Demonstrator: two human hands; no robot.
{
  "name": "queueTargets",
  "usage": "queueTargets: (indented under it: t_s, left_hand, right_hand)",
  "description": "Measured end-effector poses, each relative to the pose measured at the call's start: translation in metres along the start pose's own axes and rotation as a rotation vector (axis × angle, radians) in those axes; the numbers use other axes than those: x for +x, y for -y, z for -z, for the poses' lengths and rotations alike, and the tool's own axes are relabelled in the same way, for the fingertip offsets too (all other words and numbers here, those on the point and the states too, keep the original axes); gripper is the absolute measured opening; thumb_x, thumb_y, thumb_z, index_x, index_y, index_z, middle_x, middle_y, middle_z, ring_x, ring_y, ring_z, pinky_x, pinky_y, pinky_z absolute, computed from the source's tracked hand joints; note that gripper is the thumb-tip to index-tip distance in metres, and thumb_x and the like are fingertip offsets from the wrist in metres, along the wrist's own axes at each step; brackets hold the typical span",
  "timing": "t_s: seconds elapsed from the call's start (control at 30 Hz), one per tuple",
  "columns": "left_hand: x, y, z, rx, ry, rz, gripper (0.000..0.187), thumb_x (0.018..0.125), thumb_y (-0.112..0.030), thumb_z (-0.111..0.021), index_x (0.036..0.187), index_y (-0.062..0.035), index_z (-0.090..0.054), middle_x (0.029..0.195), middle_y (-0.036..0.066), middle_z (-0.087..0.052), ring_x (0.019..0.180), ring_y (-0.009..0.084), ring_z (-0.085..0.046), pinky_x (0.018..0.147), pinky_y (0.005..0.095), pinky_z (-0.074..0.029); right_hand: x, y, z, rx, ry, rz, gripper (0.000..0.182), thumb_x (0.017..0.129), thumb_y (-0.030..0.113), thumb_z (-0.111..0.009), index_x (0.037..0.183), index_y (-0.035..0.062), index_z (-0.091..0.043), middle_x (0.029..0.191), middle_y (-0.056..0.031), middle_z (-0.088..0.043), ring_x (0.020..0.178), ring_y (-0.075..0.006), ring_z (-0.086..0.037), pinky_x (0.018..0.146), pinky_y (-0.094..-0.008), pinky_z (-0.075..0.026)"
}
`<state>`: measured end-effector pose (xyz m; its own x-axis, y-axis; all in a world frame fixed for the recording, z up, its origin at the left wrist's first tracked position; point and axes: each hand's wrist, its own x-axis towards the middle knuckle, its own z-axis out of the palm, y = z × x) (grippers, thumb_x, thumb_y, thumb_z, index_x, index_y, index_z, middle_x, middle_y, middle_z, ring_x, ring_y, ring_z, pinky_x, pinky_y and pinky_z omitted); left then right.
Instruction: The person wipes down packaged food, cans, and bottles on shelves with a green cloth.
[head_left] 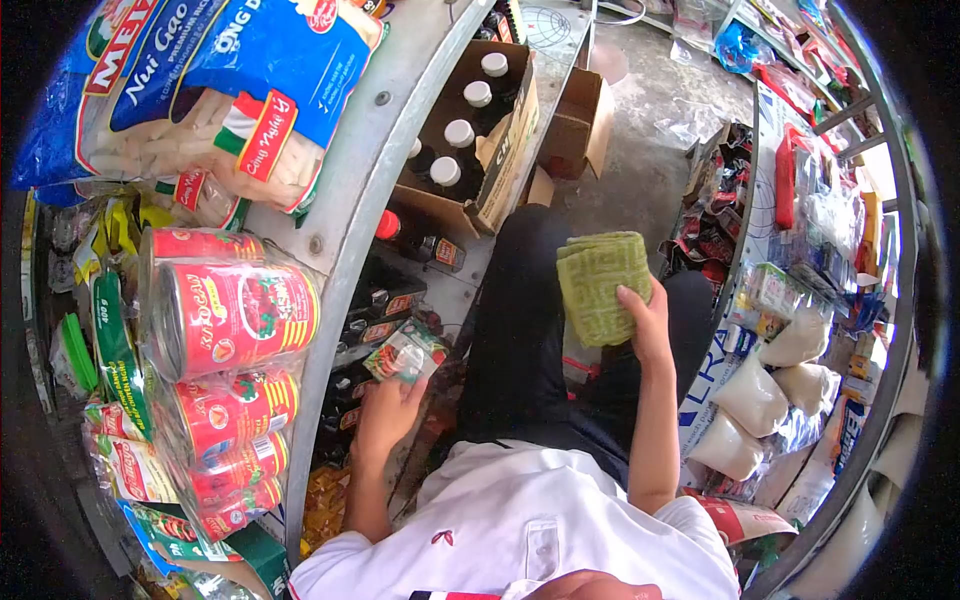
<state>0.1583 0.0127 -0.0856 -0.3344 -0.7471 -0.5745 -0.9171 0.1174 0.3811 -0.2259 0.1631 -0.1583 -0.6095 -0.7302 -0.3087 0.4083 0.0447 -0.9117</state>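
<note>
My right hand (pixel 648 322) grips a folded green patterned cloth (pixel 600 283), thumb on top, above my dark-trousered legs. At the left, my left hand (pixel 393 408) pinches a small clear-fronted packet (pixel 405 352) with a green and red label; its contents are hard to make out. That packet is over the lower shelf, right beside dark bottles (pixel 375 308) with orange labels. The fingers under the cloth are hidden.
Shrink-wrapped red cans (pixel 240 318) and a large blue bag (pixel 270 75) crowd the upper left shelf. Beyond the bottles stands a carton (pixel 497 180) of white-capped bottles. On the right, a low shelf carries white bags (pixel 750 405). An open cardboard box (pixel 580 125) sits farther ahead.
</note>
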Motion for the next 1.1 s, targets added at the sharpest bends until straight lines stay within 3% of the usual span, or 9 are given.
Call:
queueTargets:
  t_s: [0.1, 0.23, 0.3, 0.4, 0.57, 0.63, 0.67, 0.8, 1.1]
  left_hand:
    - [-0.023, -0.012, 0.011, -0.166, 0.178, 0.306, 0.056, 0.102, -0.047, -0.062, 0.089, 0.0076, -0.069, 0.066, 0.019, -0.069, 0.068, 0.038, -0.074, 0.065, 0.0465, -0.058]
    - [-0.024, 0.052, -0.028, -0.154, 0.188, 0.304, 0.059, 0.103, -0.05, -0.058, 0.092, 0.0064, -0.069, 0.067, 0.016, -0.07, 0.056, 0.0278, -0.072, 0.052, 0.0383, -0.057]
    - [-0.01, 0.108, -0.063, -0.116, -0.155, 0.096, 0.052, 0.104, -0.048, -0.059, 0.092, 0.0024, -0.066, 0.065, 0.009, -0.066, 0.049, 0.0191, -0.069, 0.042, 0.0303, -0.05]
    - [-0.014, 0.077, -0.058, -0.562, -0.163, 0.27, 0.04, 0.106, -0.038, -0.06, 0.089, -0.0016, -0.059, 0.066, 0.008, -0.065, 0.049, 0.0158, -0.065, 0.042, 0.0291, -0.045]
    - [-0.014, 0.054, -0.074, -0.82, -0.309, 0.119, 0.031, 0.11, -0.022, -0.054, 0.084, -0.0048, -0.051, 0.059, -0.002, -0.052, 0.044, 0.0077, -0.05, 0.043, 0.0252, -0.038]
    - [-0.015, 0.048, -0.079, -0.752, -0.447, -0.029, 0.03, 0.11, -0.022, -0.054, 0.087, -0.0026, -0.054, 0.066, -0.001, -0.052, 0.051, 0.0082, -0.055, 0.046, 0.0245, -0.043]
    - [-0.017, 0.038, -0.079, -0.778, -0.503, -0.142, 0.026, 0.109, -0.017, -0.053, 0.093, 0.0033, -0.058, 0.095, 0.011, -0.061, 0.076, 0.0147, -0.064, 0.063, 0.0266, -0.052]
    - [-0.027, -0.001, -0.071, -0.561, -0.646, -0.432, 0.018, 0.103, -0.008, -0.054, 0.101, 0.0098, -0.059, 0.135, 0.024, -0.049, 0.114, 0.034, -0.058, 0.098, 0.0413, -0.047]
    - [-0.023, -0.15, -0.032, -0.509, -0.418, -0.732, 0.019, 0.096, -0.012, -0.062, 0.095, 0.0071, -0.067, 0.136, 0.023, -0.051, 0.121, 0.0341, -0.058, 0.105, 0.0426, -0.045]
  right_hand:
    - [0.001, 0.002, 0.002, 0.021, -0.018, 0.002, 0.047, 0.09, 0.02, -0.074, 0.129, -0.0043, -0.063, 0.116, -0.0113, -0.072, 0.103, -0.0191, -0.069, 0.094, -0.0343, -0.053]
    - [-0.001, 0.002, -0.002, 0.056, -0.034, 0.004, 0.045, 0.091, 0.018, -0.072, 0.129, -0.0043, -0.063, 0.116, -0.0108, -0.072, 0.103, -0.0187, -0.069, 0.094, -0.0336, -0.053]
    - [-0.003, 0.002, -0.004, 0.038, -0.028, 0.015, 0.045, 0.091, 0.018, -0.072, 0.129, -0.0042, -0.063, 0.116, -0.0106, -0.072, 0.103, -0.0185, -0.069, 0.094, -0.0334, -0.053]
    - [-0.005, -0.001, -0.006, 0.001, -0.019, 0.018, 0.043, 0.091, 0.017, -0.073, 0.127, -0.0043, -0.064, 0.115, -0.0101, -0.072, 0.102, -0.018, -0.068, 0.094, -0.033, -0.053]
    - [-0.01, -0.004, -0.008, -0.014, -0.02, -0.005, 0.041, 0.09, 0.019, -0.073, 0.123, -0.0049, -0.066, 0.112, -0.0103, -0.073, 0.1, -0.0174, -0.068, 0.093, -0.033, -0.053]
    - [-0.012, -0.004, -0.008, -0.006, -0.03, 0.029, 0.041, 0.09, 0.02, -0.073, 0.122, -0.0051, -0.066, 0.111, -0.0105, -0.073, 0.099, -0.0176, -0.069, 0.092, -0.0333, -0.053]
    - [-0.013, -0.004, -0.008, -0.008, -0.014, 0.018, 0.042, 0.09, 0.019, -0.072, 0.124, -0.005, -0.065, 0.112, -0.0109, -0.072, 0.101, -0.0184, -0.069, 0.092, -0.0333, -0.053]
    - [-0.023, 0.011, -0.02, 0.011, 0.018, 0.006, 0.041, 0.091, 0.013, -0.069, 0.127, -0.0049, -0.063, 0.116, -0.011, -0.072, 0.104, -0.0186, -0.069, 0.094, -0.0335, -0.053]
    - [-0.044, -0.01, -0.075, 0.162, 0.259, -0.196, 0.042, 0.103, 0.016, -0.05, 0.143, 0.0024, -0.05, 0.133, -0.0088, -0.06, 0.126, -0.0186, -0.054, 0.108, -0.0338, -0.043]
